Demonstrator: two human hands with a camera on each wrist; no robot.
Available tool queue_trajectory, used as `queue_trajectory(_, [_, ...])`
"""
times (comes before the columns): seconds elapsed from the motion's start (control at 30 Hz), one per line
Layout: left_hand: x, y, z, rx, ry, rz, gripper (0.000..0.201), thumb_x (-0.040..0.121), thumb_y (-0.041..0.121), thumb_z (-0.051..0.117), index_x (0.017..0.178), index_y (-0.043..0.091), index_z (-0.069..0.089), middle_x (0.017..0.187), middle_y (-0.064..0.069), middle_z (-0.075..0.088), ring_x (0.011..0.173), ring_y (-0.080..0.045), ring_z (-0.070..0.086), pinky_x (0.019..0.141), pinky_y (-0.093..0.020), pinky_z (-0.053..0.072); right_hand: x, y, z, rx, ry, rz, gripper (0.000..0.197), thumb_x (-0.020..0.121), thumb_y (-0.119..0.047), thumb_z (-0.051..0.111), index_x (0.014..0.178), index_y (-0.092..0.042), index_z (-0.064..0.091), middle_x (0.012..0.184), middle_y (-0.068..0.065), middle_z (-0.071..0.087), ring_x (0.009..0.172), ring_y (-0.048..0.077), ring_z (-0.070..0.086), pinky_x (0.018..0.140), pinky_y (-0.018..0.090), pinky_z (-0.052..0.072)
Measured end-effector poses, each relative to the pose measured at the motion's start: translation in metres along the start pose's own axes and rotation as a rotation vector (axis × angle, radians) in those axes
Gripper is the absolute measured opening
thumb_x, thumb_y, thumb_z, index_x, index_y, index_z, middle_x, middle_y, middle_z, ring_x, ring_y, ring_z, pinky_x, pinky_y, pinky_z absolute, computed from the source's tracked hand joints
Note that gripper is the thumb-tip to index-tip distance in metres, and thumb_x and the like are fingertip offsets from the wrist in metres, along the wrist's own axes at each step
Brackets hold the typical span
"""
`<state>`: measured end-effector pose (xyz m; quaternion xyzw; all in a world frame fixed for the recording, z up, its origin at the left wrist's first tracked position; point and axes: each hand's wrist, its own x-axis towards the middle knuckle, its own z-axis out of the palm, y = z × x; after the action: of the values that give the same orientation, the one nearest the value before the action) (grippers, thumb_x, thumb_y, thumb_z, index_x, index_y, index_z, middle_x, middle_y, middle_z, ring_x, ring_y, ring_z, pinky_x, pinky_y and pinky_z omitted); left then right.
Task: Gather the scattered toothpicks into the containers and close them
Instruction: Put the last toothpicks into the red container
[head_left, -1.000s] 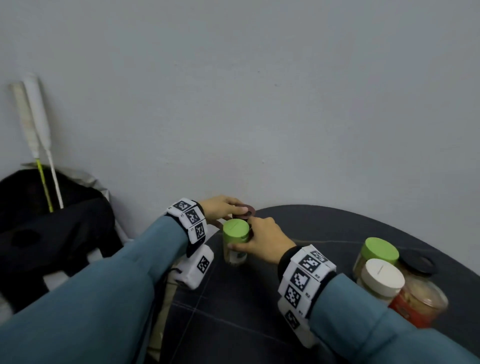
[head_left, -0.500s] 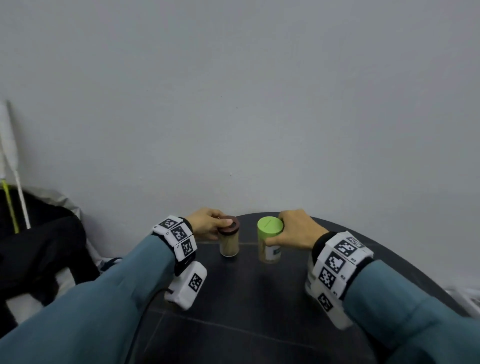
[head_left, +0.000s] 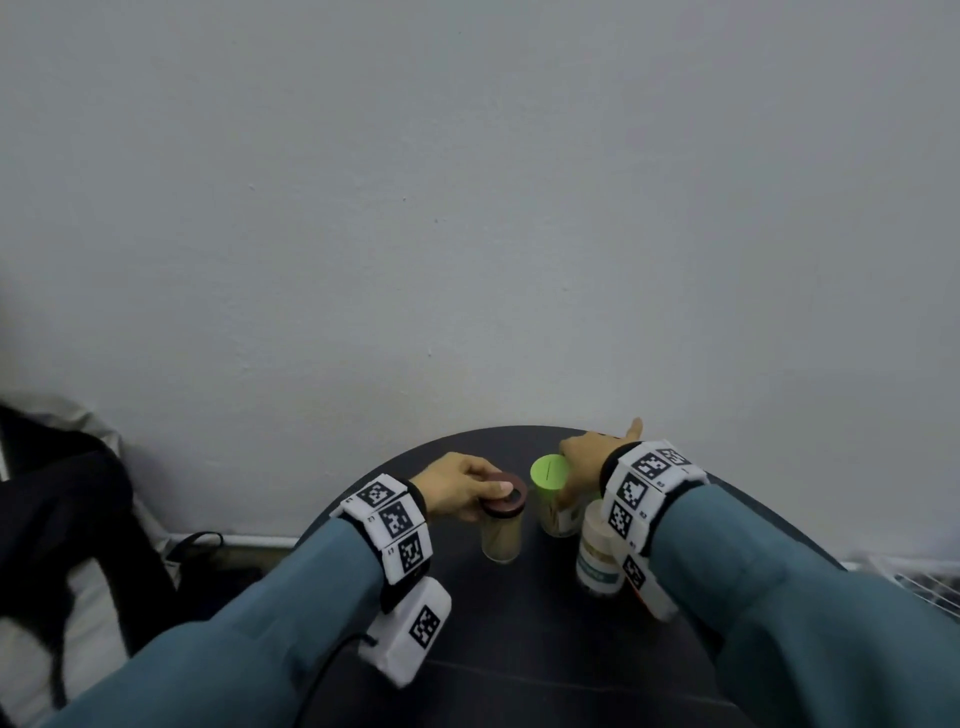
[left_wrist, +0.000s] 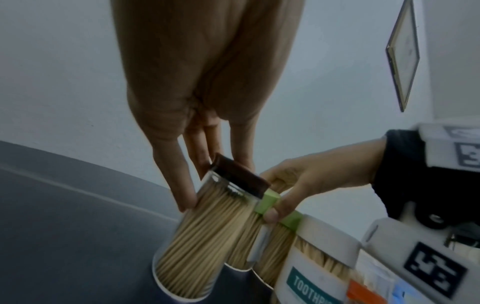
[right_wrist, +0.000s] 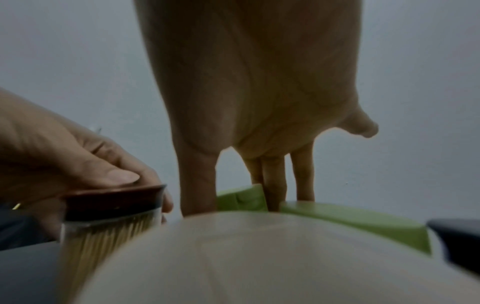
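Brown-lidded clear toothpick jar (head_left: 502, 525) stands upright under the left hand (head_left: 457, 486), fingers (left_wrist: 182, 185) clasping its rim, while the right hand (head_left: 587, 462) grips the adjacent green-lidded jar (head_left: 551, 496) on the dark surface (head_left: 519, 623).

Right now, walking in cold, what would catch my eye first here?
Two hands working side by side on a dark round table: the left hand holds the brown lid of a clear jar packed with toothpicks, and the right hand grips a green-lidded toothpick jar just beside it. A white-lidded jar labelled TOOTHPICKS stands under the right wrist.
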<state>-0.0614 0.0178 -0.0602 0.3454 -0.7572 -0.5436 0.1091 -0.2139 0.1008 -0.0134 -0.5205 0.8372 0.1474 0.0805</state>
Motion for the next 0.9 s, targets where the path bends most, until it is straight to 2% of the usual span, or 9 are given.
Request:
queue_trajectory(0.1, [0.001, 0.004, 0.006, 0.026, -0.009, -0.002, 0.028, 0.093, 0.016, 0.06, 0.118, 0.005, 0.06, 0.098, -0.006, 0.062, 0.079, -0.011, 0.058, 0.058, -0.014, 0.05, -0.002, 0.005, 0.001, 0.01, 0.022, 0.007, 0.044, 0.085, -0.04, 0.061, 0.115, -0.009, 0.055, 0.117, 0.008, 0.062, 0.114, 0.027, 0.054, 0.106, 0.066, 0.013])
queue_trajectory(0.17, [0.002, 0.005, 0.011, 0.022, -0.008, -0.006, 0.034, 0.092, 0.019, 0.061, 0.124, 0.008, 0.058, 0.115, -0.009, 0.063, 0.094, -0.016, 0.06, 0.067, -0.019, 0.051, -0.003, 0.011, 0.002, 0.05, 0.045, -0.011, 0.045, 0.087, -0.04, 0.058, 0.12, -0.01, 0.051, 0.122, 0.006, 0.059, 0.115, 0.026, 0.053, 0.105, 0.052, 0.027])
queue_trajectory(0.23, [0.003, 0.004, 0.017, 0.043, 0.019, 0.003, 0.045, 0.092, 0.024, 0.061, 0.134, 0.013, 0.05, 0.131, -0.009, 0.057, 0.112, -0.019, 0.056, 0.074, -0.022, 0.05, -0.006, 0.018, 0.005, 0.143, 0.035, -0.032, 0.054, 0.087, -0.041, 0.059, 0.129, -0.011, 0.042, 0.129, 0.007, 0.052, 0.119, 0.026, 0.049, 0.098, 0.038, 0.034])
queue_trajectory(0.3, [0.003, 0.006, 0.021, 0.098, 0.06, 0.014, 0.056, 0.094, 0.032, 0.056, 0.144, 0.017, 0.036, 0.141, -0.009, 0.047, 0.127, -0.022, 0.047, 0.089, -0.029, 0.046, -0.011, 0.023, 0.007, 0.239, 0.021, -0.06, 0.06, 0.088, -0.042, 0.059, 0.134, -0.01, 0.036, 0.132, 0.009, 0.049, 0.121, 0.024, 0.047, 0.087, 0.03, 0.036])
queue_trajectory(0.37, [0.004, 0.01, 0.026, 0.081, 0.07, 0.022, 0.061, 0.098, 0.035, 0.047, 0.151, 0.017, 0.022, 0.152, -0.011, 0.032, 0.139, -0.023, 0.033, 0.105, -0.034, 0.035, -0.014, 0.029, 0.013, 0.316, 0.026, -0.09, 0.06, 0.089, -0.04, 0.057, 0.135, -0.009, 0.034, 0.134, 0.011, 0.047, 0.121, 0.025, 0.046, 0.092, 0.031, 0.038])
queue_trajectory(0.47, [0.007, 0.016, 0.039, 0.044, 0.055, 0.014, 0.06, 0.102, 0.033, 0.035, 0.153, 0.015, 0.007, 0.159, -0.01, 0.015, 0.145, -0.022, 0.019, 0.112, -0.034, 0.023, -0.019, 0.038, 0.027, 0.35, 0.04, -0.091, 0.06, 0.092, -0.043, 0.05, 0.139, -0.01, 0.03, 0.14, 0.013, 0.04, 0.128, 0.027, 0.04, 0.104, 0.034, 0.034])
queue_trajectory(0.6, [0.013, 0.019, 0.06, -0.013, 0.09, 0.024, 0.059, 0.104, 0.028, 0.034, 0.153, 0.012, 0.006, 0.159, -0.011, 0.014, 0.145, -0.023, 0.02, 0.112, -0.028, 0.021, -0.024, 0.047, 0.045, 0.391, 0.076, -0.08, 0.063, 0.095, -0.048, 0.039, 0.146, -0.015, 0.019, 0.151, 0.007, 0.026, 0.138, 0.025, 0.027, 0.114, 0.046, 0.017])
queue_trajectory(0.77, [0.017, 0.022, 0.074, 0.059, 0.086, 0.027, 0.061, 0.103, 0.029, 0.036, 0.152, 0.012, 0.005, 0.159, -0.011, 0.014, 0.146, -0.024, 0.016, 0.118, -0.035, 0.017, -0.032, 0.051, 0.056, 0.426, 0.139, -0.135, 0.06, 0.098, -0.044, 0.035, 0.147, -0.014, 0.016, 0.156, 0.003, 0.015, 0.142, 0.022, 0.018, 0.114, 0.05, 0.004])
queue_trajectory(0.9, [0.015, 0.029, 0.078, 0.381, 0.114, 0.108, 0.06, 0.103, 0.035, 0.033, 0.153, 0.017, 0.006, 0.161, -0.008, 0.002, 0.148, -0.024, -0.001, 0.119, -0.041, 0.004, -0.037, 0.058, 0.061, 0.43, 0.206, -0.062, 0.058, 0.099, -0.044, 0.03, 0.149, -0.018, 0.015, 0.158, 0.002, 0.004, 0.145, 0.02, 0.006, 0.112, 0.056, 0.0])
